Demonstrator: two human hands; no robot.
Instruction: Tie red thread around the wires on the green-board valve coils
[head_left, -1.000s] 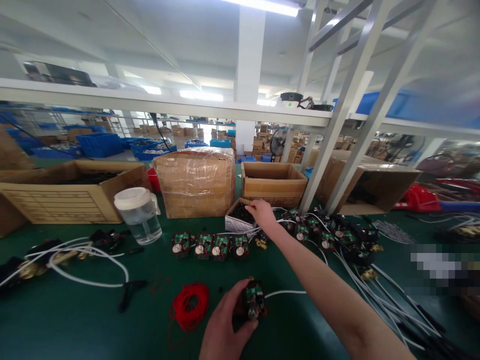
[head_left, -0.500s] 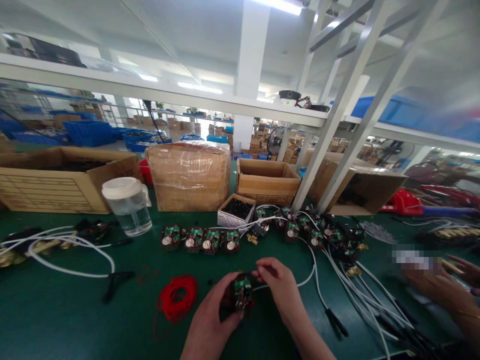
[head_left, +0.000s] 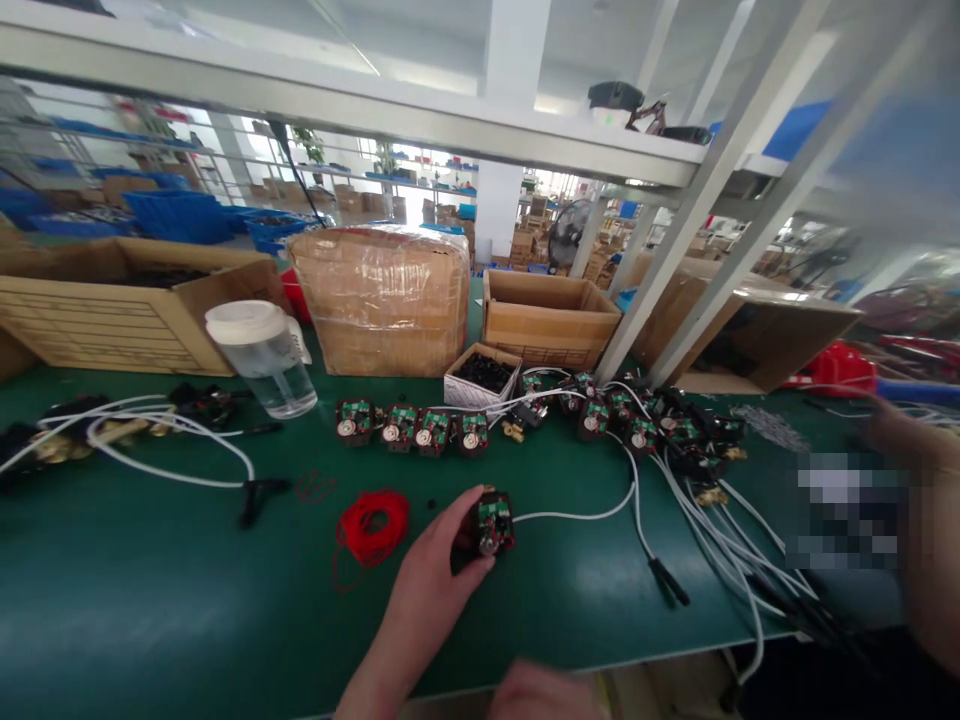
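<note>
My left hand point(head_left: 431, 575) is closed around a small black unit with a green circuit board point(head_left: 491, 524) that rests on the green table point(head_left: 150, 590). A white cable point(head_left: 577, 516) runs from the unit to the right. My right hand point(head_left: 547, 692) shows only as a blurred patch at the bottom edge, away from the unit, and its fingers are hidden. A coil of red wire point(head_left: 373, 520) lies just left of my left hand. Behind it, a row of similar units point(head_left: 411, 427) stands side by side.
A small white box of black parts point(head_left: 484, 375), more wired units point(head_left: 645, 430), cardboard boxes point(head_left: 382, 300) and a clear jug point(head_left: 262, 355) stand further back. White cables point(head_left: 720, 540) spread to the right. Another person's blurred hand point(head_left: 911, 440) is at the right edge.
My right hand has left the unit and dropped back to the bottom edge. My left hand still holds the unit. The view has tilted downward.
</note>
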